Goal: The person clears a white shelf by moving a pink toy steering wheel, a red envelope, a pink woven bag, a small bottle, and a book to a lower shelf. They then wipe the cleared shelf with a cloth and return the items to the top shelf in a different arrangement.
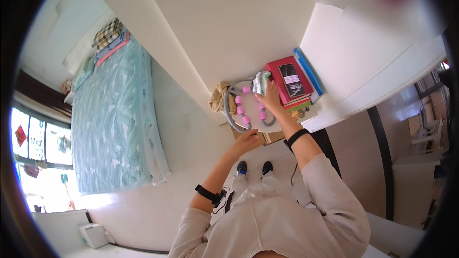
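Observation:
My right hand [269,97] is closed on a crumpled white-and-green cloth [260,83] over the back of a pale shelf [255,105]. Beneath and around that hand lies a grey massage ring with pink rollers [239,100]. My left hand [246,142] is open and holds nothing, its fingers stretched near the shelf's front edge. A bunched tan cloth [219,98] sits left of the ring. To the right, a phone [291,80] rests on a stack of red books [276,71], close to my right hand.
A blue folder [308,71] leans along the right wall beside the books. Small brownish items [301,113] lie at the stack's near end. Brown boxes [273,136] stand below the shelf. A bed with a pale blue cover [114,119] is at the left.

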The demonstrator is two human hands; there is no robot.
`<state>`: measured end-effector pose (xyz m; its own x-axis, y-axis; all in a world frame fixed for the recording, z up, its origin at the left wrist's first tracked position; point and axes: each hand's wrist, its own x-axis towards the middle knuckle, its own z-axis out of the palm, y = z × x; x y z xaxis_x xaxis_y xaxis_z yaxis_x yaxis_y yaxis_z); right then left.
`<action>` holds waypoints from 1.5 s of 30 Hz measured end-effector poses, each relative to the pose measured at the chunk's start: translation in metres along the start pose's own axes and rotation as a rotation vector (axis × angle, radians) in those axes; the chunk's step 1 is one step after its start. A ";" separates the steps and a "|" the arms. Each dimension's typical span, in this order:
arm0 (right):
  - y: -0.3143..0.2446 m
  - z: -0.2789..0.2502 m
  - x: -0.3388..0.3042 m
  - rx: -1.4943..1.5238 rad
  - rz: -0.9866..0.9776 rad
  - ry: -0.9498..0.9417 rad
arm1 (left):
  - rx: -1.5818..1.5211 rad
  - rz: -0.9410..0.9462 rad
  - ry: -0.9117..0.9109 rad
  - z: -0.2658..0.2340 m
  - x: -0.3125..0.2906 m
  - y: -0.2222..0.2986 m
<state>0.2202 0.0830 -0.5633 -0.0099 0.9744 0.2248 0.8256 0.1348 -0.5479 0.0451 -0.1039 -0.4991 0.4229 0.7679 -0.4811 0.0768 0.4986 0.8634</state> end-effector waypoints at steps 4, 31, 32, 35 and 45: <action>-0.020 0.014 0.012 -0.195 0.120 -0.145 | 0.323 0.190 0.326 -0.020 0.005 -0.044; 0.022 -0.028 -0.127 0.480 0.349 0.432 | -0.586 0.422 0.507 -0.034 0.042 0.044; 0.005 -0.025 -0.126 0.599 0.249 0.419 | -0.554 0.456 0.533 -0.043 0.024 0.045; -0.006 0.002 -0.126 0.415 0.076 0.337 | -0.428 0.561 0.538 -0.069 -0.017 0.034; -0.026 0.018 -0.095 0.625 0.139 0.029 | -0.660 0.494 0.436 -0.078 -0.083 0.043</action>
<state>0.1895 -0.0102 -0.5844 0.0966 0.9861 0.1348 0.3329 0.0956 -0.9381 -0.0576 -0.1146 -0.4336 -0.1156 0.9703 -0.2126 -0.6071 0.1004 0.7882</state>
